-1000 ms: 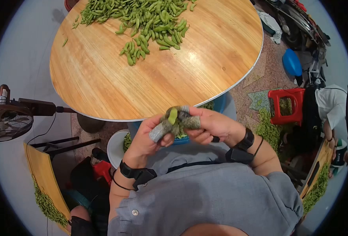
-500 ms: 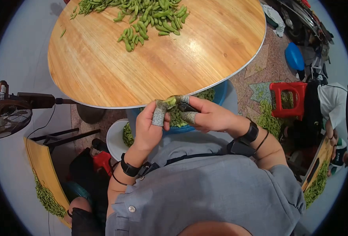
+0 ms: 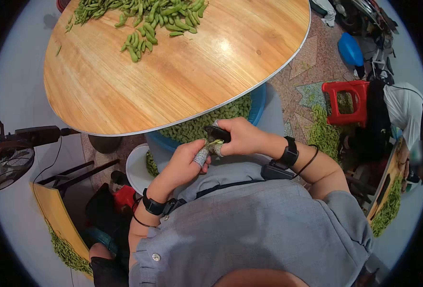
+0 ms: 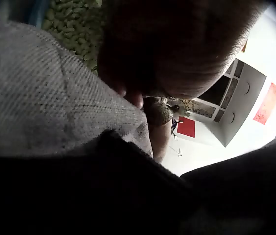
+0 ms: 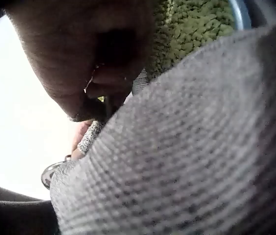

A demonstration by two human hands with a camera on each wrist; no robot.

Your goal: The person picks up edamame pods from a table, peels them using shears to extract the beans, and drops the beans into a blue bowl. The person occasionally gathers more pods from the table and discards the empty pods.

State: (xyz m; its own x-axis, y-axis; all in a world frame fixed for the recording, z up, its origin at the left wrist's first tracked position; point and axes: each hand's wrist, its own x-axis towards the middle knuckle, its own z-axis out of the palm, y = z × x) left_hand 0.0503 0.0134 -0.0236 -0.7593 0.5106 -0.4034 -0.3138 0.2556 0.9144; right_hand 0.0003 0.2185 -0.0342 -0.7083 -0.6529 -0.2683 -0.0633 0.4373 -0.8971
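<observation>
In front of the lap, my left hand [image 3: 185, 160] and right hand [image 3: 242, 136] meet at the fingertips. Grey mesh-like wraps cover some of the fingers and thumbs. Both hands pinch a small green bean pod [image 3: 216, 142] between them, partly hidden by the fingers. A dark, blade-shaped object [image 3: 217, 133] lies along my right fingers; I cannot tell what it is. Just beyond the hands sits a blue basin [image 3: 258, 105] full of green beans [image 3: 187, 130], partly under the table edge. Both wrist views show mostly grey cloth and shadowed palm, with the beans [image 5: 196, 29] behind.
A round wooden table [image 3: 173, 81] carries a heap of green pods [image 3: 149, 19] at its far side. On the left stand a white bucket [image 3: 134, 167] and a fan [image 3: 10, 155]. A red stool [image 3: 347, 103] is at right, near pods [image 3: 324, 136] on the floor and another person [image 3: 407, 107].
My hands have come lower and closer to the lap, still pinching a pod. The right hand has turned over it. The view has shifted, and more of the basin shows.
</observation>
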